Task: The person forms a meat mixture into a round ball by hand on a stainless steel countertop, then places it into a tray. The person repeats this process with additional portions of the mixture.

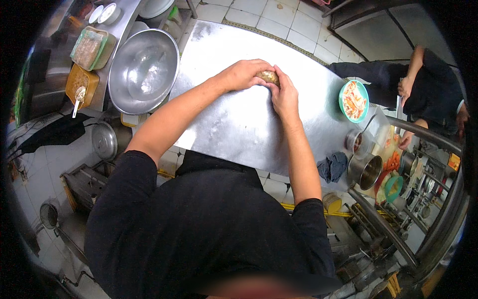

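A brownish, mottled oval lump (268, 76), perhaps a food item, is held between both hands above the far part of the stainless steel table (239, 123). My left hand (248, 74) curls around its left end. Around its right end are the fingers and thumb of my right hand (285, 93). The two thumbs meet near the lump's lower side, and my fingers hide both its ends. To the right on the table stands a turquoise bowl (354, 101) of shredded orange and white vegetables.
A large steel basin (143, 71) stands left of the table, beside food containers (93, 48). A dark cloth (332, 167) and a steel pot (365, 172) lie at the right. Beyond them a co-worker's hand (405, 88) holds a knife over a cutting board with carrots (392, 161).
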`<move>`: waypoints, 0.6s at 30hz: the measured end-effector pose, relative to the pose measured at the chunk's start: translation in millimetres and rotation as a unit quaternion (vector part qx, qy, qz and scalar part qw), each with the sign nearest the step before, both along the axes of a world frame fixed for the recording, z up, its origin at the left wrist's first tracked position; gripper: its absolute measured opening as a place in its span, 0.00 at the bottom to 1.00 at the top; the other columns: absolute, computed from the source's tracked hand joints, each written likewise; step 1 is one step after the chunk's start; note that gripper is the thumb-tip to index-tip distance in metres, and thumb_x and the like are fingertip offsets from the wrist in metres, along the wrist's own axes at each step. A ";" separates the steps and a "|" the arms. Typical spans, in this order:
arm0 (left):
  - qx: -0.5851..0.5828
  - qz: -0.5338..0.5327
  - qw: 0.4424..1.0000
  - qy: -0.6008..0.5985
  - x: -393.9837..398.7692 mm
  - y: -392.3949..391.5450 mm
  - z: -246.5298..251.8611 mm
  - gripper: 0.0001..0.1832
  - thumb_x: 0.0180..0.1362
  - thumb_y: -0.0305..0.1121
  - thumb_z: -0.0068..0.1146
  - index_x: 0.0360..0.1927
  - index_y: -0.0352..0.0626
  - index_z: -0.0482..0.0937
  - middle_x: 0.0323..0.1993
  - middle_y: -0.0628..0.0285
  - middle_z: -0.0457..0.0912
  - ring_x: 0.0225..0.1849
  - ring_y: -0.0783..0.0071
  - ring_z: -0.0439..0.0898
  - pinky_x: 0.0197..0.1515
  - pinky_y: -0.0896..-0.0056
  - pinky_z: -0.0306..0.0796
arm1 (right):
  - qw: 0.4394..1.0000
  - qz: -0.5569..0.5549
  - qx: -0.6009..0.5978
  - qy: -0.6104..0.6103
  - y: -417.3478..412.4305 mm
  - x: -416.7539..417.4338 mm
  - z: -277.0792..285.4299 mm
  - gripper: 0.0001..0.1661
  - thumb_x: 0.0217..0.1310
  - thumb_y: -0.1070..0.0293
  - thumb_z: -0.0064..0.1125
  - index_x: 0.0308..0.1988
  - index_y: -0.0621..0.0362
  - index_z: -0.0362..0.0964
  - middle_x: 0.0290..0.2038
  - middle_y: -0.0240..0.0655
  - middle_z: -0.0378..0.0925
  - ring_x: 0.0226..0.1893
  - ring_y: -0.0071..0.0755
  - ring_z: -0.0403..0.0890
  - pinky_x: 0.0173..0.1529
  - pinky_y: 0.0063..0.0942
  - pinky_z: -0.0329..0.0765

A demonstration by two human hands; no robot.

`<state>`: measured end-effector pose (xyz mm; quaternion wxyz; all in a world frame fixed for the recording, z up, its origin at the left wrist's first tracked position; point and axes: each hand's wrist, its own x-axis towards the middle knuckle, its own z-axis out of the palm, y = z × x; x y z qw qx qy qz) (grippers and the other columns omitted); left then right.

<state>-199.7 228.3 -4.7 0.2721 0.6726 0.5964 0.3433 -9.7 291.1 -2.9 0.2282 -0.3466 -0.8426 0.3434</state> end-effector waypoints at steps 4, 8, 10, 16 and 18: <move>-0.108 0.010 0.993 -0.045 -6.9 -0.8 9.1 0.29 0.54 0.37 0.72 0.60 0.46 0.78 0.54 0.57 0.82 0.54 0.60 0.82 0.58 0.64 0.75 | 0.986 0.003 -0.165 0.013 10.2 6.6 4.8 0.25 0.63 0.72 0.65 0.58 0.60 0.69 0.50 0.49 0.82 0.50 0.47 0.84 0.55 0.37 0.80; -0.117 0.089 0.989 -0.029 -9.0 20.1 12.8 0.25 0.53 0.41 0.75 0.53 0.46 0.82 0.48 0.59 0.84 0.49 0.62 0.83 0.54 0.64 0.76 | 0.961 0.019 -0.276 -0.026 43.2 2.4 7.7 0.18 0.68 0.70 0.62 0.54 0.61 0.67 0.45 0.42 0.83 0.45 0.29 0.82 0.52 0.27 0.77; -0.152 0.115 0.981 -0.027 -8.7 25.3 19.6 0.22 0.54 0.43 0.73 0.49 0.46 0.83 0.46 0.60 0.84 0.46 0.62 0.83 0.51 0.62 0.76 | 0.953 0.023 -0.296 -0.053 56.2 -2.1 7.1 0.18 0.69 0.70 0.62 0.54 0.61 0.67 0.43 0.36 0.82 0.43 0.24 0.79 0.51 0.23 0.75; -0.018 0.106 0.983 0.150 -6.6 20.5 -10.2 0.28 0.57 0.45 0.70 0.59 0.47 0.79 0.51 0.57 0.82 0.52 0.58 0.79 0.60 0.59 0.71 | 0.968 -0.001 -0.227 -0.105 61.8 -7.3 5.5 0.15 0.66 0.61 0.64 0.46 0.61 0.78 0.44 0.43 0.84 0.42 0.40 0.85 0.52 0.34 0.79; 0.044 0.138 0.975 0.166 3.1 11.6 -17.0 0.29 0.56 0.43 0.70 0.61 0.47 0.78 0.56 0.56 0.79 0.58 0.58 0.76 0.65 0.57 0.68 | 0.985 0.008 -0.098 -0.144 58.1 -6.7 10.0 0.16 0.65 0.60 0.64 0.46 0.60 0.79 0.42 0.46 0.84 0.42 0.45 0.85 0.51 0.36 0.79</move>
